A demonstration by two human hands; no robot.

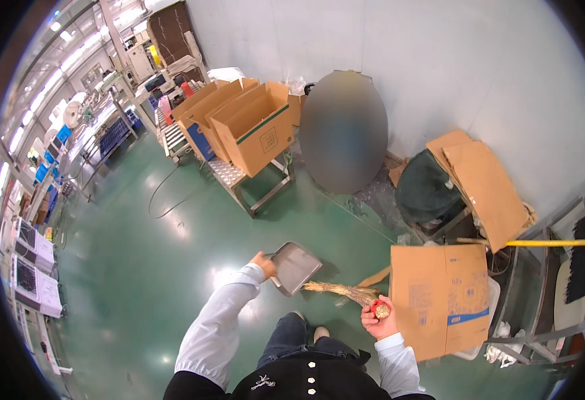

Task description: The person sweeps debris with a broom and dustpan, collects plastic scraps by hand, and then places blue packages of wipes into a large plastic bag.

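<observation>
A grey dustpan (298,268) is gripped at its left side by my left hand (264,265), held out in front of me above the green floor (132,280). My right hand (380,320) is closed around a straw hand broom (349,291) with red binding near its held end. Its bristles point left, and their tips come close to the dustpan's lower right edge; whether they touch it I cannot tell. Beside the broom lies a strip of brown cardboard (376,277), with small scraps near it.
A large flattened cardboard box (432,300) stands right of my right hand. Behind it are a dark round seat (427,190), leaning cardboard sheets (482,187) and a yellow pole (549,243). Open cartons (259,143) sit on a metal stand, near a blurred oval patch (344,133).
</observation>
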